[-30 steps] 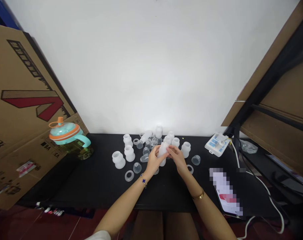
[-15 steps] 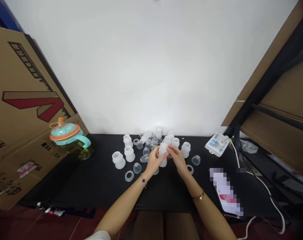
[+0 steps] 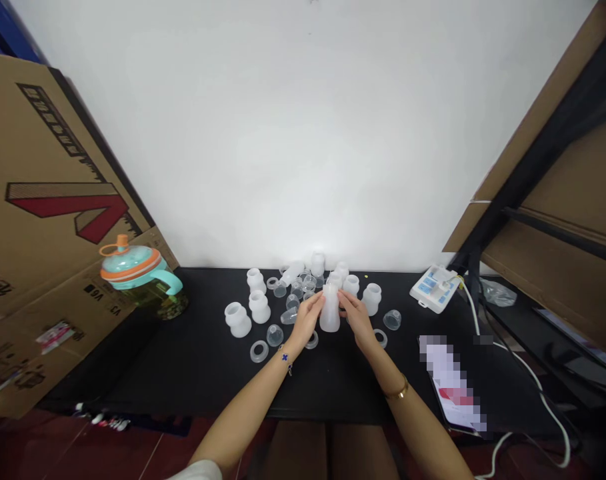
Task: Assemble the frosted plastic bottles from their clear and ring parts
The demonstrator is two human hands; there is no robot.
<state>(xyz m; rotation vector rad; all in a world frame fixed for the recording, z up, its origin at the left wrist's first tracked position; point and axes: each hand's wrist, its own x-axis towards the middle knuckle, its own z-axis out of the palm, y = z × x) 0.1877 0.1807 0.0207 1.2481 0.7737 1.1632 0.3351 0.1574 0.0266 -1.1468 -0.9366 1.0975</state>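
White plastic bottle (image 3: 329, 310) upright on the black bench (image 3: 193, 363), amid a scatter of like bottles and clear caps. Left hand (image 3: 307, 320) curled against its left side, right hand (image 3: 355, 319) against its right, both holding it. Clear ring (image 3: 259, 351) left of the bottle; teal-lidded jug (image 3: 143, 277) far left; phone (image 3: 453, 383) to its right.

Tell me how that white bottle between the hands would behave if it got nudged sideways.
The white bottle looks like thin translucent plastic and seems empty, so probably light. It stands upright, taller than its base is wide, so a nudge might tip it. Being round, it would likely roll toward the loose rings nearby.
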